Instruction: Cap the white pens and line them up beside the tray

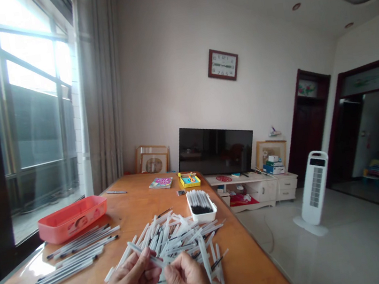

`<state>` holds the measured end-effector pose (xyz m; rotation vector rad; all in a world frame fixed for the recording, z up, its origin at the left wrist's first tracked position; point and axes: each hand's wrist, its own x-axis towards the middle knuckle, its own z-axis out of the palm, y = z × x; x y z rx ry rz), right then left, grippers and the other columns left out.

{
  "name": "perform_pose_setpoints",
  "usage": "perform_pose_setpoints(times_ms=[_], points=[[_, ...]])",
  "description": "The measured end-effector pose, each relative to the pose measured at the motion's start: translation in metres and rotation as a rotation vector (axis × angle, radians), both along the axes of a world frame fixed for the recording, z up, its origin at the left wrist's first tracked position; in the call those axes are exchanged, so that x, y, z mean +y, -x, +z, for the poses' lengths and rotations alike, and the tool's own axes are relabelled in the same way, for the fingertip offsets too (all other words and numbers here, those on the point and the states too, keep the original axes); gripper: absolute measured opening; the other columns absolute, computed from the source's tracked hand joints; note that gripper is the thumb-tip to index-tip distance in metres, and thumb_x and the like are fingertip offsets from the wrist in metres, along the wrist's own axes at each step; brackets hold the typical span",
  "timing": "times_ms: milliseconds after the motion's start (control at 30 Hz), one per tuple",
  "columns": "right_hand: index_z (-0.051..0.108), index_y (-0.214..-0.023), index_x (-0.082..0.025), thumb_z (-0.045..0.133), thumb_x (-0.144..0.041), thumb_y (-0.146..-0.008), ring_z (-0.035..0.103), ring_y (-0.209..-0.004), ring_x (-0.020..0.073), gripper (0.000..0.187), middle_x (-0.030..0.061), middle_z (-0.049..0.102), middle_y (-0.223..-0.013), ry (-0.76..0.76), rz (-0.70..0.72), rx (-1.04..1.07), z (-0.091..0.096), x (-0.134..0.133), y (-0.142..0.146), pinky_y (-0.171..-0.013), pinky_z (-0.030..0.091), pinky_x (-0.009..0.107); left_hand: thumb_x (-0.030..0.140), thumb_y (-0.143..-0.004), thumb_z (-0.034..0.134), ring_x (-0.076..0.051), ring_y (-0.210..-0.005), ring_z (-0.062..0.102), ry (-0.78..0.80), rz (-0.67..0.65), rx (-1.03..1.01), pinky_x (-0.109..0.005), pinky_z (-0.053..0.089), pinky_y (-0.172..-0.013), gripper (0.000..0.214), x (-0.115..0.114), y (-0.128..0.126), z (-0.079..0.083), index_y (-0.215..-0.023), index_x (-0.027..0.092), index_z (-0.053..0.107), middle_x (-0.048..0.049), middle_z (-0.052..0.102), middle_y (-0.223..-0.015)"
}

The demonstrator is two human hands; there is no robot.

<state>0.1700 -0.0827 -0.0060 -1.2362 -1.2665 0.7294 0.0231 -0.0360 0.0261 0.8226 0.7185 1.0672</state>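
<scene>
Grasping pen barrel (134,248) over pen pile (175,237) with left hand (133,278), pinching its end with right hand (190,278); may drop if pinched loosely

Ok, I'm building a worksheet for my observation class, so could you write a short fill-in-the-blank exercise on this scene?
1. The slim translucent white plastic tube is held in the person's ____ hand, its lower end close to the right hand.
2. The small open box beside the colourful flat booklet is ____ on the outside.
3. The white tower fan stands not on the orange-brown wooden table but on the ____.
4. The brown-framed rectangular clock hangs on the ____.

Missing words: left; yellow; floor; wall.
</scene>
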Motion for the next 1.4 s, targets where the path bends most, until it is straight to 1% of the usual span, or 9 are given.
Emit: perform_pose_setpoints(times_ms=[100,167,267,433,633,800,1000,1200,1400], points=[[0.057,-0.082,-0.020,0.037,-0.068,-0.096,0.041,-0.041,0.0102,0.053,-0.0014,0.056,-0.058,0.114,0.095,0.040,0.004,-0.006,-0.002,-0.043,0.031,0.023,0.034,-0.075,0.083,-0.013,-0.067,0.065,-0.021,-0.012,-0.009,-0.022,0.055,-0.066,0.030,-0.001,0.000,0.001,-0.089,0.016,0.064,-0.0040,0.068,-0.076],[0.056,-0.081,-0.019,0.045,-0.063,-0.095,0.044,-0.047,0.0105,0.047,-0.0012,0.057,-0.061,0.096,0.138,0.016,0.007,-0.009,-0.003,-0.047,0.033,0.022,0.037,-0.078,0.080,-0.012,-0.063,0.063,-0.039,-0.016,-0.012,-0.021,0.053,-0.064,0.029,-0.002,0.000,0.001,-0.087,0.016,0.063,-0.0028,0.067,-0.073],[0.058,-0.083,-0.019,0.059,-0.057,-0.091,0.050,-0.060,0.0123,0.039,0.0000,0.059,-0.069,0.001,0.105,-0.017,0.010,-0.010,-0.005,-0.056,0.039,0.022,0.041,-0.080,0.078,-0.010,-0.061,0.062,-0.056,0.001,0.000,-0.021,0.051,-0.063,0.031,-0.002,-0.001,0.001,-0.087,0.015,0.063,-0.0027,0.067,-0.072],[0.057,-0.081,-0.019,0.041,-0.061,-0.097,0.049,-0.050,0.0120,0.048,0.0017,0.062,-0.067,0.149,0.138,0.025,0.011,-0.012,-0.006,-0.050,0.037,0.024,0.043,-0.082,0.075,-0.011,-0.062,0.062,-0.094,0.005,0.010,-0.022,0.050,-0.064,0.031,-0.001,-0.001,-0.001,-0.087,0.015,0.062,-0.0031,0.067,-0.075],[0.058,-0.088,-0.018,0.059,-0.056,-0.091,0.050,-0.058,0.0114,0.038,0.0014,0.063,-0.077,0.080,0.153,0.049,0.011,-0.014,-0.008,-0.055,0.039,0.023,0.045,-0.085,0.072,-0.011,-0.062,0.062,-0.118,0.012,0.038,-0.023,0.049,-0.065,0.032,0.000,0.001,-0.004,-0.083,0.015,0.061,-0.0034,0.066,-0.075],[0.058,-0.088,-0.017,0.040,-0.062,-0.098,0.048,-0.050,0.0103,0.049,0.0015,0.062,-0.070,0.206,0.183,0.119,0.011,-0.015,-0.008,-0.049,0.034,0.023,0.044,-0.083,0.073,-0.011,-0.063,0.062,-0.109,0.019,0.018,-0.023,0.048,-0.066,0.031,0.000,0.001,-0.002,-0.087,0.016,0.061,-0.0025,0.066,-0.074],[0.057,-0.089,-0.018,0.063,-0.054,-0.088,0.051,-0.059,0.0111,0.037,-0.0001,0.062,-0.076,0.118,0.185,0.119,0.014,-0.015,-0.007,-0.056,0.041,0.022,0.045,-0.081,0.075,-0.011,-0.062,0.061,-0.132,0.034,0.037,-0.024,0.048,-0.066,0.032,0.000,0.000,-0.002,-0.082,0.015,0.062,-0.0020,0.065,-0.073],[0.057,-0.084,-0.018,0.046,-0.060,-0.095,0.049,-0.050,0.0102,0.045,0.0009,0.064,-0.072,0.198,0.186,0.066,0.016,-0.017,-0.008,-0.050,0.036,0.023,0.046,-0.081,0.074,-0.011,-0.063,0.060,-0.146,0.033,0.055,-0.025,0.048,-0.067,0.033,-0.002,0.000,-0.002,-0.081,0.015,0.064,-0.0026,0.065,-0.073],[0.056,-0.082,-0.018,0.057,-0.055,-0.091,0.048,-0.054,0.0110,0.038,0.0002,0.061,-0.070,0.138,0.156,0.008,0.021,-0.017,-0.008,-0.053,0.038,0.023,0.048,-0.084,0.071,-0.011,-0.061,0.058,-0.157,0.050,0.087,-0.025,0.047,-0.066,0.034,-0.002,-0.002,-0.003,-0.080,0.015,0.063,-0.0014,0.062,-0.070]])
